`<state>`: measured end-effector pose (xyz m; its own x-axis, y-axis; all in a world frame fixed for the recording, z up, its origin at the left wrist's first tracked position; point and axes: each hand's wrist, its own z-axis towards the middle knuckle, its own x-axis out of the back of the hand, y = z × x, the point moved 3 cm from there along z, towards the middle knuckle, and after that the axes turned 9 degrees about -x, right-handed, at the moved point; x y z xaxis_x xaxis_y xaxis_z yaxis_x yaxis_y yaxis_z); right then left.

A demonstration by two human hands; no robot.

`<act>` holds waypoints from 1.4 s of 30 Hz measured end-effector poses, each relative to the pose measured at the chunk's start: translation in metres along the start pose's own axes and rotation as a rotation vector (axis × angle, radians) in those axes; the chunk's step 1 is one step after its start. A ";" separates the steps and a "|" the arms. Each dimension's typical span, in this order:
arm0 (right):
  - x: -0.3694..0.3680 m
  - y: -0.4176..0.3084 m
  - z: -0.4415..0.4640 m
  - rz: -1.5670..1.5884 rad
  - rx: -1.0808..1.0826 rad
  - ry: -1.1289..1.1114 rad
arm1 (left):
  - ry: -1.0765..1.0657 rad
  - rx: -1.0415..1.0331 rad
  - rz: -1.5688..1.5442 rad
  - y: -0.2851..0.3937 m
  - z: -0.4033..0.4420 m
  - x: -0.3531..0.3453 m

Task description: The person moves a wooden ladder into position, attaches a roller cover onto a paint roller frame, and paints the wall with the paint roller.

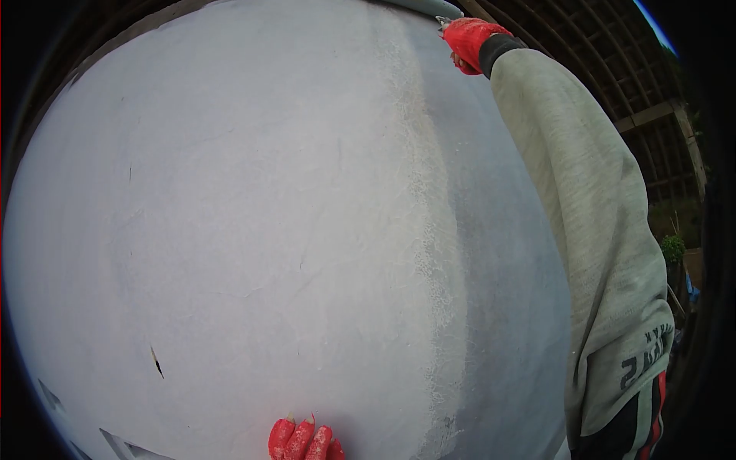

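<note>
A large pale grey-white sheet-like surface (268,192) with a darker grey band down its right side fills most of the view. My left hand (307,441), in a red glove, rests on it at the bottom edge; only the fingers show, lying flat side by side. At the top right my right hand (471,44), also red-gloved, is closed around a small silvery metal tool (443,24). The tool's tip is by a grey rounded edge (414,6) at the top of the surface. Most of the tool is hidden in the glove.
A dark slatted roof structure (606,46) and a wooden post (690,146) stand beyond at the right. Green leaves (672,248) show at the far right. A small dark slit (157,362) and several triangular marks lie at the surface's lower left.
</note>
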<state>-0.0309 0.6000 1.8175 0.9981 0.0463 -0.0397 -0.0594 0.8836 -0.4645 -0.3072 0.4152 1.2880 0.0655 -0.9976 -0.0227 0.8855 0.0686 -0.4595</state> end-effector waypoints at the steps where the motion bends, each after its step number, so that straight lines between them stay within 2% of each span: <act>1: -0.002 0.003 -0.003 -0.002 0.002 0.002 | -0.007 -0.005 0.002 0.000 0.000 0.000; 9: -0.011 0.027 -0.049 -0.068 0.016 0.001 | -0.061 0.014 0.065 0.002 0.006 -0.002; 15: 0.002 0.062 -0.150 -0.175 0.017 0.014 | -0.066 0.087 -0.004 0.004 -0.002 -0.010; 19: 0.019 0.107 -0.262 -0.394 0.027 0.093 | -0.020 0.109 0.006 0.006 -0.002 -0.013; 20: 0.024 0.132 -0.285 -0.616 0.175 0.209 | -0.041 0.098 -0.015 0.006 -0.002 -0.014; 21: 0.026 0.140 -0.325 -0.624 0.092 0.202 | -0.027 0.102 -0.010 0.006 -0.003 -0.013; 22: 0.028 0.167 -0.360 -0.534 0.090 0.195 | -0.013 0.108 -0.005 0.005 -0.003 -0.013; 25: 0.037 0.212 -0.487 -0.359 -0.097 0.027 | -0.036 0.135 -0.089 0.012 -0.003 -0.010; 30: 0.035 0.273 -0.655 -0.275 -0.314 -0.014 | -0.050 0.214 -0.232 0.043 -0.035 0.012; 33: 0.035 0.282 -0.669 -0.168 -0.413 -0.058 | -0.102 0.190 -0.334 0.065 -0.045 0.027; 35: 0.035 0.265 -0.638 0.031 -0.714 -0.114 | -0.131 0.204 -0.403 0.075 -0.053 0.033; 37: 0.033 0.245 -0.602 0.224 -0.846 -0.098 | -0.162 0.230 -0.472 0.086 -0.060 0.040; 41: 0.025 0.249 -0.588 0.239 -0.850 -0.077 | -0.206 0.310 -0.592 0.103 -0.080 0.048; 42: 0.026 0.261 -0.601 0.137 -0.772 -0.077 | -0.225 0.347 -0.638 0.108 -0.088 0.050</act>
<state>-0.0282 0.5518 1.1632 0.9777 0.1887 -0.0925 -0.1463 0.2953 -0.9441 -0.2484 0.3715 1.1592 -0.4485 -0.8212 0.3527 0.8745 -0.4848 -0.0167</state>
